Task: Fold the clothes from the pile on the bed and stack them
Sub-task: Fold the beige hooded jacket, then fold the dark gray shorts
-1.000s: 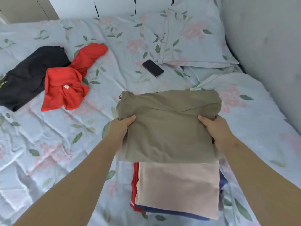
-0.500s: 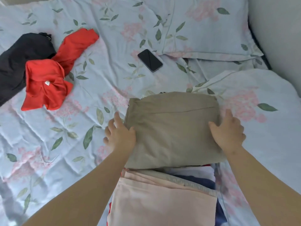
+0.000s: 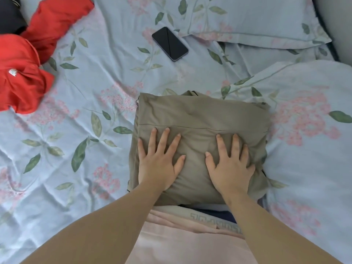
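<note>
A folded olive garment [image 3: 200,115] is pressed down on the bed [image 3: 95,92], its near edge laid over a stack of folded clothes [image 3: 190,211] topped by a pink piece [image 3: 181,244]. The left grip [image 3: 158,164] and right grip [image 3: 230,168] are held open upon it, fingers spread flat, nothing clasped. A red top [image 3: 24,77] and a phone [image 3: 170,43] are seen farther off on the bed.

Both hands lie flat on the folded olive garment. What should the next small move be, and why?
Probably lift the left hand and right hand off and reach left for the red garment. The olive garment looks folded and pressed flat, while the red one lies crumpled and unfolded at far left.
</note>
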Available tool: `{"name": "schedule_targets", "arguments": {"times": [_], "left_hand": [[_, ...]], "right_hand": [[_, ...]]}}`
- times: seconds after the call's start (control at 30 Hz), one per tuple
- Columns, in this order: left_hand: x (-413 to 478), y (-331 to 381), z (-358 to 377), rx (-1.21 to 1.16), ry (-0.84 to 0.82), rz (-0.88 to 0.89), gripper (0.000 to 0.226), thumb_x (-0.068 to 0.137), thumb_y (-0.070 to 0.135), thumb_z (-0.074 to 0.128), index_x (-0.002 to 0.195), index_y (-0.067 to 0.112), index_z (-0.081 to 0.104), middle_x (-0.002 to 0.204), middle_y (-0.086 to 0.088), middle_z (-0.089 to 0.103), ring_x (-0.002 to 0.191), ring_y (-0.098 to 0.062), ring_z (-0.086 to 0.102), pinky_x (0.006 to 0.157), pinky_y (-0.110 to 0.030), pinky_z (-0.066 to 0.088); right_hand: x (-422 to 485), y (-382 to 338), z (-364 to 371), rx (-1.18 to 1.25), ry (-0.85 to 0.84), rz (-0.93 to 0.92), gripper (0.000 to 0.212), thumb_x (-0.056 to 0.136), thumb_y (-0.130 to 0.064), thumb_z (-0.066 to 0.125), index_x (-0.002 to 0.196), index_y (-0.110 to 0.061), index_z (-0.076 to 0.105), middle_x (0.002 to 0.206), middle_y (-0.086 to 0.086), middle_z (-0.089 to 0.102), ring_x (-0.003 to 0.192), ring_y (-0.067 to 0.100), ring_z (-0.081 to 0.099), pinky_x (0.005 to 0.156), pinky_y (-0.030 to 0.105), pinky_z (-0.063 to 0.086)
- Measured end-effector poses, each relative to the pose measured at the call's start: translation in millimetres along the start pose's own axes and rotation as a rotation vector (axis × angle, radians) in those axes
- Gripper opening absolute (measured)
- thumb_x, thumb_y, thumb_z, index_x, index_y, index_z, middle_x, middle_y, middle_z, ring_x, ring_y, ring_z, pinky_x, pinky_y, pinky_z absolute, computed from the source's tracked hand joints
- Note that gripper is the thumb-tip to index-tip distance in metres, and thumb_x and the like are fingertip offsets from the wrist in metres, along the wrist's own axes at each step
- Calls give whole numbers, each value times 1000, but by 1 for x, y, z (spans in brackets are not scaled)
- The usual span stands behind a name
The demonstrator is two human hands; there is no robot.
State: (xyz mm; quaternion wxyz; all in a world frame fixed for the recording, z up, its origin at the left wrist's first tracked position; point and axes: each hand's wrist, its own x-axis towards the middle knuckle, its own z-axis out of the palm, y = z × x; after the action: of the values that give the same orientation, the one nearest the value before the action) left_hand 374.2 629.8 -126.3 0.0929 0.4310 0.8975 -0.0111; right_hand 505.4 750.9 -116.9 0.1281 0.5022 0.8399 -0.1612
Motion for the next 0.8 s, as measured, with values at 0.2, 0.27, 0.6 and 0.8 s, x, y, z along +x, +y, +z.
{"name": "schedule_targets", "arguments": {"times": [0.2,0.27,0.6,0.8], "left_hand": [[-3,-13,-21,-47,-75,29,67,87,65,6,149,40,2,159,7,-2,145,-21,-8,113,-52,-6],[-7,-29,-42,-80,-56,25,65,91,60,19,149,39,-3,159,7,-6,146,-20,-10,114,-50,-5],[-63,-197,-219,-9,269,7,69,95,48,37,149,36,-4,159,5,1,146,-20,0,115,-49,-1],[-127,-315,-307,115,399,40,68,92,47,43,150,33,12,157,2,18,145,-22,15,112,-53,11]], "right_hand": [[-11,-15,-29,-45,-59,49,63,90,-66,16,146,-47,-4,159,-6,-10,145,30,-4,111,64,9],[-22,-37,-51,25,-32,41,64,91,-66,20,147,-46,-5,159,-5,-13,146,29,-7,112,63,4],[-143,-232,-146,88,248,-204,64,93,-60,29,147,-43,0,160,-1,-3,146,32,0,107,63,18],[-227,-347,-176,54,319,-248,65,93,-63,23,148,-41,-5,160,-2,-9,146,29,-6,111,62,8]]}}
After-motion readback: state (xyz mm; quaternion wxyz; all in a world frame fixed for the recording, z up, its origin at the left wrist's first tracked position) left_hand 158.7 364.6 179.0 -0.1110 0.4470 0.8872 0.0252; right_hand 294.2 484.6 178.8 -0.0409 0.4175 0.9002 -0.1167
